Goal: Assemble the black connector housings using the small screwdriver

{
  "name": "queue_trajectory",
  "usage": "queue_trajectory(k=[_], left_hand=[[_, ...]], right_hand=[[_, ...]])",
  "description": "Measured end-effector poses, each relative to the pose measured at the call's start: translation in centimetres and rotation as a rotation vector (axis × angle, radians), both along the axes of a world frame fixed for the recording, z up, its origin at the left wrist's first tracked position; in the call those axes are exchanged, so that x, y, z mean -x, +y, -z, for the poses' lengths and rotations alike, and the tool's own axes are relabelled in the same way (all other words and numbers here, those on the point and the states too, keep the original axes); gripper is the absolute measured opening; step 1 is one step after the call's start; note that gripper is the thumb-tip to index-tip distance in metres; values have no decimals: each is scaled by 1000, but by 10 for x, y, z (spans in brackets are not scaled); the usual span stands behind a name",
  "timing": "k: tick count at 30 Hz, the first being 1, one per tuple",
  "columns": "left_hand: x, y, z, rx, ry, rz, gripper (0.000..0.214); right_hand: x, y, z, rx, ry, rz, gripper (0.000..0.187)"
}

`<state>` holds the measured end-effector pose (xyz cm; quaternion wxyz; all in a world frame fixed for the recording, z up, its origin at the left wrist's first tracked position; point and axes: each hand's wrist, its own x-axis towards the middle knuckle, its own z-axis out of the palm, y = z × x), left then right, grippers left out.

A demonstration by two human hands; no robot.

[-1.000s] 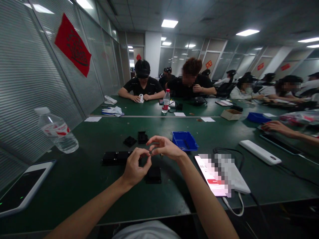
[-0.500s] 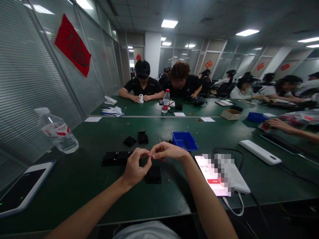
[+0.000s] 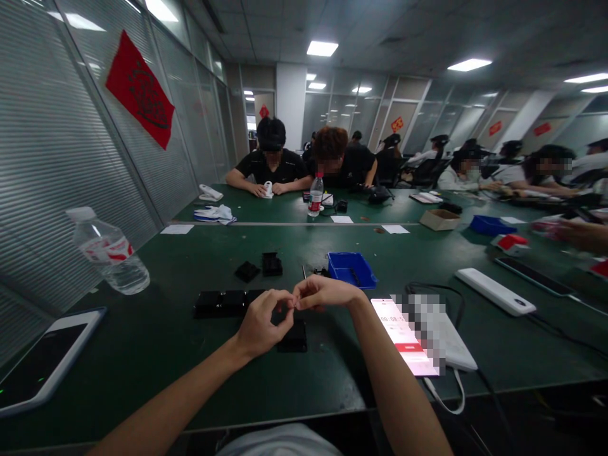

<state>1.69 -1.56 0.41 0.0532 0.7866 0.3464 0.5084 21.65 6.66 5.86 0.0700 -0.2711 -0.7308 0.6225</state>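
Note:
My left hand [image 3: 264, 322] and my right hand [image 3: 327, 292] meet fingertip to fingertip above the table, both pinched closed. Whatever sits between the fingertips is too small to name. Just below them lies a black square part [image 3: 293, 337], partly covered by my left hand. A row of black box-like parts [image 3: 221, 303] runs left from behind my left hand. Beyond the hands are a flat black piece [image 3: 247, 271] and an upright black piece [image 3: 272, 263]. A blue tray [image 3: 352, 270] with small dark parts inside stands behind my right wrist.
On the right are a lit phone [image 3: 403, 335], a white power bank [image 3: 495, 291] and cables. A water bottle [image 3: 111, 250] and another phone [image 3: 50, 358] stand and lie at left on the green table [image 3: 190, 392]. Two people sit opposite; a co-worker's blurred hand shows far right.
My two hands have shifted slightly to the right and down, still pinched together. The co-worker's hand at far right has pulled back, exposing a red and white object.

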Motion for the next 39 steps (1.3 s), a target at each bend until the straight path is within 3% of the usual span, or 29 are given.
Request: queue_trajectory(k=[11, 16, 21, 27, 39], left_hand=[[0, -2, 1, 107, 96, 89, 23], [1, -7, -4, 281, 168, 205, 50], [2, -9, -5, 350, 301, 253, 71], [2, -7, 4, 406, 331, 223, 75], [-1, -3, 5, 414, 327, 84, 70]], right_hand=[[-7, 3, 2, -27, -139, -78, 24], [-9, 5, 4, -1, -184, -124, 21], [-13, 5, 3, -13, -239, -136, 20], [-12, 4, 3, -18, -304, -169, 20], [-6, 4, 7, -40, -392, -188, 14]])
